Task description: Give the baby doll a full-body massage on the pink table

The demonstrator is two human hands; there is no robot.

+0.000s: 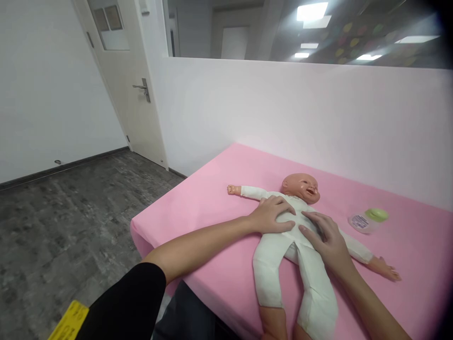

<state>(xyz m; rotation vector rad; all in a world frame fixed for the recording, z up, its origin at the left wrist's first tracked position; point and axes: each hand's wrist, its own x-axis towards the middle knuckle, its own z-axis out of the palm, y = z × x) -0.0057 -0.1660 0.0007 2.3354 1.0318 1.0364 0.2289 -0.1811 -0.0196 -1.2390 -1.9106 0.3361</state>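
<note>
In the lower right of the frame, a baby doll (300, 255) lies face up on the pink table (198, 208). The left hand (271, 215) and the right hand (327, 238) rest flat on its chest, fingers spread. A small bottle (368, 220) lies near, at the right.

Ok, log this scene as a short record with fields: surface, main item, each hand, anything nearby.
surface: pink padded table
main item: baby doll in white bodysuit, lying face up, arms spread
left hand: flat on the doll's chest
right hand: flat on the doll's belly
nearby: clear bottle with green cap, on its side beside the doll
background: white door, closed
</note>
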